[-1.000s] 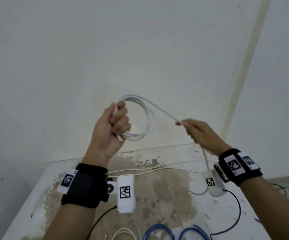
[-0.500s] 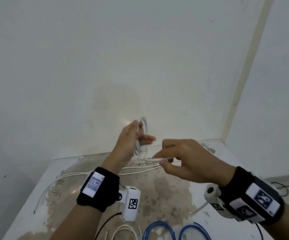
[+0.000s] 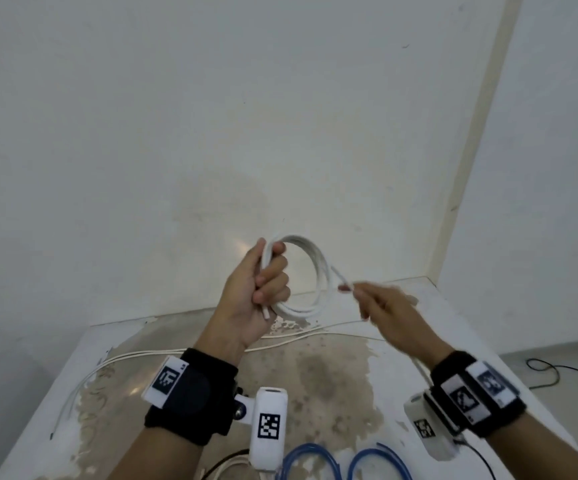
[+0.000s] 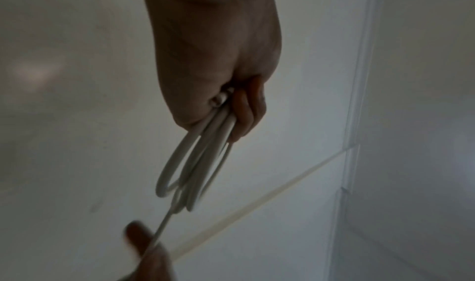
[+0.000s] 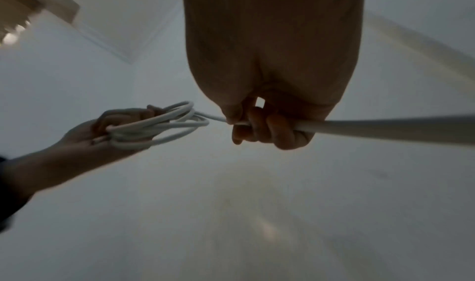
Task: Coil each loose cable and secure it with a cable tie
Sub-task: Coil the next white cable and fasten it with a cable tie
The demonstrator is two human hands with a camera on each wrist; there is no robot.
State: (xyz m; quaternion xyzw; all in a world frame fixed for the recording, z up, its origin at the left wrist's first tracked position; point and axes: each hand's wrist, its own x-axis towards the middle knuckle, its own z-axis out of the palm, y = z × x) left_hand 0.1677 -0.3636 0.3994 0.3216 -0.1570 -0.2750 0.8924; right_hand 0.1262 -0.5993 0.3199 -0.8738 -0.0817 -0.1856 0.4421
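My left hand (image 3: 266, 278) is raised above the table and grips a white cable (image 3: 318, 271) wound into several loops; a short cut end sticks out below the fist. In the left wrist view the loops (image 4: 195, 159) hang from my curled fingers. The free run of the same cable leaves the coil to the right, where my right hand (image 3: 367, 299) pinches it a little lower. In the right wrist view my right hand (image 5: 257, 127) has its fingers curled round the cable (image 5: 385, 127), with the coil (image 5: 154, 127) to its left.
The stained white table (image 3: 332, 382) stands in a wall corner. More loose white cables (image 3: 135, 358) trail across its far and left side. Blue cable loops (image 3: 332, 459) lie at the near edge. A black cable (image 3: 550, 372) runs on the floor at right.
Half a second ago both hands were close together low over the table. Now the left hand has lifted the coil and turned it face-on, and the right hand has drawn away to the right.
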